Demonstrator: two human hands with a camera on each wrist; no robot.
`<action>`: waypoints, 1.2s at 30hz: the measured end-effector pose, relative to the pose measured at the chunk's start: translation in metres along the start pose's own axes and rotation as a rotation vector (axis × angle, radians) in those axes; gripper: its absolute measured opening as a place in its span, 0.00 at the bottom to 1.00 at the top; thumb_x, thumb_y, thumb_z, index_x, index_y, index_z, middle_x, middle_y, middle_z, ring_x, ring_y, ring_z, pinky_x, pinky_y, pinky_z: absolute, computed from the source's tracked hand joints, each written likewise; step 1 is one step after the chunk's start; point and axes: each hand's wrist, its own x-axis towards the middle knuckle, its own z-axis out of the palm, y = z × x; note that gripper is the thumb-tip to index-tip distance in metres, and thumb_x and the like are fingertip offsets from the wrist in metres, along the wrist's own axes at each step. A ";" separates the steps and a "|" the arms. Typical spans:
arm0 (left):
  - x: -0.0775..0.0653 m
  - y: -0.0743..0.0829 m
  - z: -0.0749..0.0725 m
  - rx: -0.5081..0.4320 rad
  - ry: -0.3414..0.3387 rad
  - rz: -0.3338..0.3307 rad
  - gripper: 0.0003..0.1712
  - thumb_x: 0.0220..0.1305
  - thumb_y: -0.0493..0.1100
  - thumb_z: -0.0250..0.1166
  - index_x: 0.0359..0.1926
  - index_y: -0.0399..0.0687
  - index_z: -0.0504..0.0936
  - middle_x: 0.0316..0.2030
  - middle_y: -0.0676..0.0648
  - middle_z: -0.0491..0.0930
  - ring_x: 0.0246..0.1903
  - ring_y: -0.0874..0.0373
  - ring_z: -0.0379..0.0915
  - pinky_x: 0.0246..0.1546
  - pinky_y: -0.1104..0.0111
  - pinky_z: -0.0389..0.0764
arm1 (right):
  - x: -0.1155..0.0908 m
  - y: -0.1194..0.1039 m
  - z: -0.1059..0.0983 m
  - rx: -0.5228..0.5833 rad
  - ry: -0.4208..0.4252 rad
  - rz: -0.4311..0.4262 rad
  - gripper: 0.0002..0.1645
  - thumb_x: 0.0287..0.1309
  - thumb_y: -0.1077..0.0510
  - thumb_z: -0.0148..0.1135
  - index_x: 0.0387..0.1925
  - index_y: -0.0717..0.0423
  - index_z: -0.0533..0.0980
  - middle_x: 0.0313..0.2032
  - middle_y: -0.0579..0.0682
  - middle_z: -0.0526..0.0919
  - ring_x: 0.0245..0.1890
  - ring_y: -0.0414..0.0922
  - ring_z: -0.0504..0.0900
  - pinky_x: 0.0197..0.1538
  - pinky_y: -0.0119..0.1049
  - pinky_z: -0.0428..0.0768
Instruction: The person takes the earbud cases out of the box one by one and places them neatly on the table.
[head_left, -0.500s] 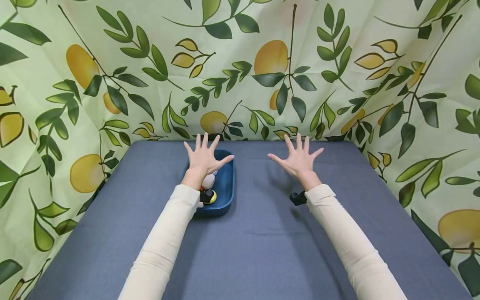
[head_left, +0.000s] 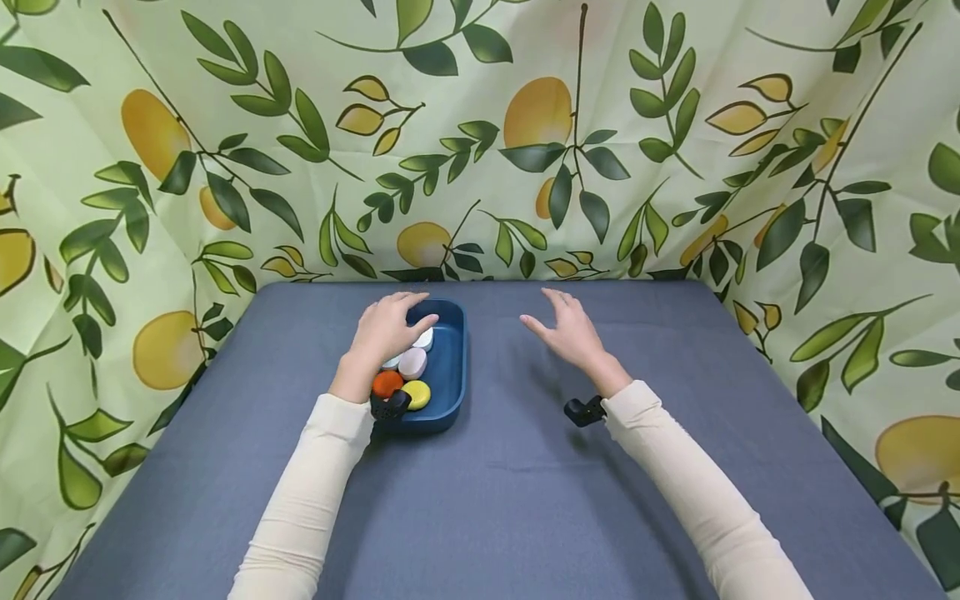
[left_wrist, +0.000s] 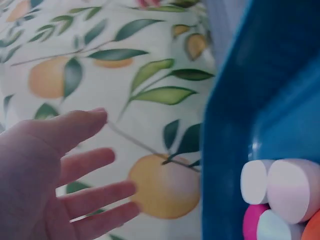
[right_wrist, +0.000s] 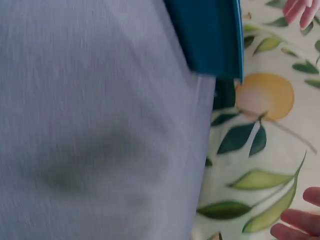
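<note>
My left hand (head_left: pixel 384 335) hovers above the left side of a deep blue tray (head_left: pixel 454 407), fingers loosely bent and thumb apart, holding nothing. Several small rounded pieces lie in the tray: a yellow one (head_left: pixel 417 394), an orange-red one (head_left: pixel 387 383), a pale pink one (head_left: pixel 412 363) and a white one (head_left: pixel 424 338). A magenta piece (left_wrist: pixel 252 220) shows in the left wrist view; their exact kind is unclear. To the right of the tray, my right hand (head_left: pixel 573 335) hangs over the table, fingers slightly bent and thumb spread, with nothing in it.
A grey-blue cloth (head_left: pixel 495 500) covers the table. Behind it and at both sides hangs a curtain (head_left: pixel 480 150) printed with fruit and leaves. Black wrist cameras (head_left: pixel 583 412) sit under the cuffs.
Both hands had their fingers spread wide and pointing forward; now the fingers are relaxed and bent toward the middle. The left forearm has shifted left, uncovering more of the pieces.
</note>
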 end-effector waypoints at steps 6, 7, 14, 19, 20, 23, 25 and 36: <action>-0.027 -0.022 -0.010 -0.188 -0.056 -0.013 0.29 0.69 0.52 0.57 0.67 0.48 0.70 0.67 0.37 0.69 0.68 0.39 0.63 0.67 0.43 0.65 | -0.013 -0.018 0.020 0.130 -0.037 -0.103 0.38 0.62 0.45 0.60 0.67 0.62 0.64 0.65 0.63 0.70 0.66 0.60 0.70 0.66 0.55 0.71; -0.031 -0.026 -0.011 -0.208 -0.063 -0.007 0.29 0.69 0.51 0.58 0.67 0.47 0.70 0.66 0.36 0.69 0.68 0.38 0.62 0.67 0.43 0.64 | -0.015 -0.022 0.023 0.145 -0.043 -0.116 0.38 0.62 0.45 0.61 0.66 0.62 0.65 0.64 0.63 0.71 0.65 0.59 0.71 0.65 0.54 0.72; -0.051 -0.054 -0.013 -0.344 -0.130 -0.005 0.29 0.69 0.50 0.58 0.67 0.46 0.69 0.67 0.35 0.67 0.68 0.37 0.60 0.67 0.41 0.64 | -0.026 -0.042 0.040 0.254 -0.075 -0.189 0.33 0.60 0.50 0.64 0.62 0.63 0.70 0.60 0.62 0.77 0.59 0.56 0.76 0.59 0.51 0.78; -0.058 -0.074 -0.010 -0.425 -0.155 -0.017 0.30 0.69 0.51 0.57 0.67 0.44 0.68 0.68 0.34 0.65 0.69 0.35 0.59 0.68 0.41 0.61 | -0.029 -0.055 0.049 0.328 -0.131 -0.194 0.31 0.58 0.53 0.66 0.60 0.63 0.72 0.58 0.62 0.78 0.58 0.55 0.79 0.59 0.49 0.79; -0.059 -0.078 -0.009 -0.438 -0.162 -0.017 0.30 0.69 0.51 0.58 0.67 0.44 0.68 0.69 0.34 0.65 0.69 0.35 0.58 0.69 0.41 0.60 | -0.030 -0.058 0.051 0.348 -0.146 -0.195 0.31 0.58 0.54 0.66 0.60 0.63 0.72 0.58 0.62 0.78 0.58 0.55 0.79 0.60 0.50 0.78; -0.058 -0.090 -0.004 -0.480 -0.194 -0.022 0.32 0.68 0.51 0.59 0.69 0.44 0.66 0.70 0.34 0.62 0.70 0.34 0.57 0.69 0.41 0.60 | -0.031 -0.066 0.056 0.402 -0.200 -0.212 0.30 0.57 0.56 0.67 0.59 0.63 0.73 0.58 0.62 0.79 0.58 0.56 0.79 0.60 0.50 0.78; -0.056 -0.096 0.000 -0.503 -0.226 -0.022 0.34 0.67 0.51 0.60 0.70 0.44 0.64 0.72 0.34 0.58 0.71 0.34 0.55 0.69 0.41 0.59 | -0.031 -0.073 0.060 0.417 -0.238 -0.233 0.29 0.56 0.57 0.68 0.58 0.63 0.73 0.57 0.62 0.80 0.57 0.56 0.80 0.60 0.47 0.79; -0.052 -0.130 0.023 -0.723 -0.401 -0.093 0.42 0.66 0.50 0.61 0.75 0.56 0.50 0.76 0.36 0.43 0.74 0.32 0.43 0.69 0.35 0.52 | -0.018 -0.105 0.092 0.420 -0.497 -0.330 0.28 0.53 0.60 0.70 0.55 0.68 0.75 0.54 0.62 0.82 0.55 0.55 0.81 0.58 0.44 0.80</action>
